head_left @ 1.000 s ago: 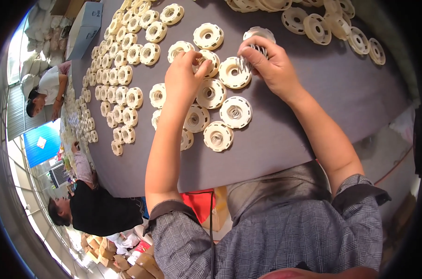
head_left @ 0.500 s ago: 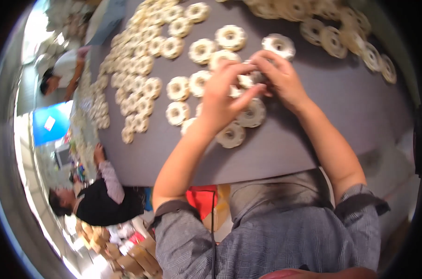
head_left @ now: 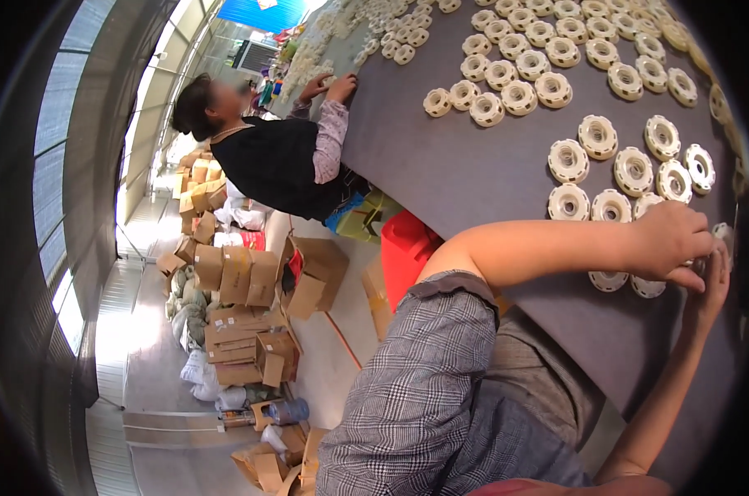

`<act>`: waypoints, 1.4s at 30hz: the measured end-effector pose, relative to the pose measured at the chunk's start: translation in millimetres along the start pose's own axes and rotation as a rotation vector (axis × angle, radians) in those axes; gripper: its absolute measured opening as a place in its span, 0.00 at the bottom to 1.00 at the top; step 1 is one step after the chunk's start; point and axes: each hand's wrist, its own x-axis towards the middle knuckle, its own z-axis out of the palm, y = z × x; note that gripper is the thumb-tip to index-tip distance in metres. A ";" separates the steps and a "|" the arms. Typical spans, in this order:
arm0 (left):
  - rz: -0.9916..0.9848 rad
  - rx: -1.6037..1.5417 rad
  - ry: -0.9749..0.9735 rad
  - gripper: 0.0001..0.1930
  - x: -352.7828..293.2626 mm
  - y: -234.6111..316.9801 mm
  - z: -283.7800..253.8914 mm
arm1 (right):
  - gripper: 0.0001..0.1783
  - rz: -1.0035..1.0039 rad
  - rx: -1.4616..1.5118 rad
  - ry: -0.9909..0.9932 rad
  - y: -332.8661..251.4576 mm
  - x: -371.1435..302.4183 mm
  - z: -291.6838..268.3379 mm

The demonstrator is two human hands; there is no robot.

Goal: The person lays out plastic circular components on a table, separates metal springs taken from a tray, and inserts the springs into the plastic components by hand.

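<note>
Both my hands meet at the far right, over the grey table [head_left: 473,178]. My left hand [head_left: 676,242] is closed, thumb and fingers pinched together. My right hand [head_left: 715,285] faces it with bent fingers, close to the picture's dark rim. Between the fingertips is a small part with a greyish look, mostly hidden, and I cannot make out its kind. Cream-coloured notched plastic rings [head_left: 619,171] lie flat in loose rows beside and beyond my left hand. Some are partly covered by my left hand and wrist.
Many more cream rings [head_left: 519,97] spread over the far side of the table. At the left edge a person in a black vest [head_left: 275,165] rests both hands on the tabletop. Cardboard boxes [head_left: 238,339] and bags [head_left: 199,376] are piled on the floor, with a red thing [head_left: 405,248] by the table edge.
My view has swung left, so the table, rings and hands now appear farther right. My hands stay together at the same kind of close finger work.
</note>
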 end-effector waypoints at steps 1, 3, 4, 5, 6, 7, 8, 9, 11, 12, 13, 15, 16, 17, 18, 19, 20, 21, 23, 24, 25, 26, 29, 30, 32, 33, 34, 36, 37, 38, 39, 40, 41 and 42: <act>-0.041 -0.105 0.016 0.21 -4.3 -1.3 5.6 | 0.12 0.001 0.000 -0.003 0.5 -1.3 0.0; -0.083 -0.211 0.029 0.20 -10.1 3.7 12.9 | 0.08 -0.115 -0.084 0.052 2.2 -4.6 -0.3; -0.267 -0.480 0.068 0.20 -12.3 10.5 16.5 | 0.07 -0.171 -0.126 0.082 3.6 -5.5 0.2; -0.454 -0.748 0.107 0.21 -14.0 13.3 18.3 | 0.05 -0.273 -0.228 0.121 3.1 -6.6 3.8; -0.450 -0.752 0.105 0.21 -10.8 16.5 12.4 | 0.07 -0.295 -0.221 0.200 2.3 -4.4 -12.2; -0.770 -1.151 0.009 0.22 -7.7 19.4 3.5 | 0.07 -0.295 -0.225 0.207 2.8 -1.1 -22.5; -1.095 -1.544 -0.107 0.23 -4.9 20.1 -1.6 | 0.08 -0.296 -0.209 0.213 3.1 2.7 -31.8; -1.024 -1.410 -0.160 0.24 -2.7 16.4 -3.7 | 0.09 -0.299 -0.191 0.215 2.3 8.1 -37.6; -0.922 -1.314 -0.091 0.21 6.7 9.4 -6.4 | 0.11 -0.310 -0.183 0.257 -5.1 12.4 -53.5; -0.927 -1.301 -0.038 0.16 10.7 2.5 -10.3 | 0.12 -0.320 -0.186 0.292 -12.8 11.4 -63.1; -0.908 -1.137 -0.046 0.13 7.3 -13.8 -23.6 | 0.10 -0.309 -0.151 0.409 -21.1 3.1 -4.0; -0.850 -0.962 0.007 0.17 13.9 -41.8 -26.0 | 0.13 -0.338 -0.138 0.393 -28.2 -0.4 25.4; -0.715 -0.706 0.003 0.18 12.8 -66.8 -30.8 | 0.12 -0.342 -0.148 0.384 -33.6 1.6 47.1; -0.708 -0.554 0.017 0.19 19.9 -70.5 -35.7 | 0.10 -0.340 -0.118 0.341 -36.9 2.1 56.5; -0.665 -0.453 0.024 0.16 18.3 -84.1 -36.2 | 0.10 -0.293 -0.027 0.301 -36.2 1.5 61.5; -0.640 -0.398 -0.023 0.15 25.5 -84.6 -29.2 | 0.10 -0.272 -0.008 0.342 -37.5 -1.4 59.9; -0.614 -0.317 -0.062 0.13 34.1 -83.5 -21.3 | 0.10 -0.250 0.031 0.366 -39.4 -1.0 57.6; -0.592 -0.350 -0.076 0.13 42.3 -81.7 -10.8 | 0.11 -0.243 0.021 0.372 -44.0 -4.8 56.2; -0.513 -0.235 -0.088 0.13 57.3 -79.8 7.4 | 0.11 -0.225 0.014 0.378 -52.5 -10.0 50.4; -0.505 -0.249 -0.095 0.13 62.1 -79.6 12.5 | 0.11 -0.232 0.009 0.393 -54.7 -11.7 49.3; -0.476 -0.144 -0.151 0.13 66.9 -80.1 17.0 | 0.12 -0.226 0.024 0.398 -56.5 -13.0 48.8; -0.447 -0.036 -0.204 0.14 71.9 -81.1 20.7 | 0.12 -0.220 0.040 0.401 -58.1 -13.9 48.8; -0.364 0.034 -0.185 0.15 70.0 -89.3 26.2 | 0.13 -0.216 0.053 0.393 -58.7 -12.9 51.6; -0.321 0.078 -0.148 0.16 69.3 -88.2 28.4 | 0.13 -0.209 0.063 0.378 -57.9 -12.4 50.8; -0.437 -0.142 -0.052 0.16 69.6 -65.2 22.5 | 0.13 -0.192 0.050 0.365 -54.0 -9.3 51.5; -0.395 -0.226 -0.080 0.16 67.0 -53.4 16.7 | 0.13 -0.173 0.071 0.340 -52.4 -7.7 53.9; -0.354 -0.297 -0.104 0.16 63.9 -41.7 8.2 | 0.12 -0.153 0.099 0.302 -50.1 -5.4 58.0; -0.378 -0.572 -0.188 0.16 53.9 -14.9 -3.0 | 0.13 -0.165 0.066 0.267 -43.8 -6.0 63.7; -0.356 -0.579 -0.164 0.17 47.0 -5.6 -4.3 | 0.13 -0.193 0.002 0.293 -36.3 -4.1 63.5; -0.334 -0.580 -0.137 0.18 41.0 1.7 0.2 | 0.13 -0.383 -0.136 0.343 -31.5 -3.0 65.1; -0.368 -0.584 -0.118 0.17 35.2 6.0 1.6 | 0.13 -0.178 -0.114 0.348 -36.2 -10.7 66.8; -0.397 -0.598 -0.100 0.17 32.5 12.1 3.0 | 0.12 -0.161 -0.172 0.272 -38.5 -15.1 58.8; -0.394 -0.580 -0.070 0.17 27.3 15.5 -1.8 | 0.10 -0.088 -0.147 0.195 -41.5 -19.6 60.4; -0.386 -0.580 -0.041 0.17 23.5 19.0 -4.4 | 0.09 -0.085 -0.153 0.140 -40.9 -20.2 59.4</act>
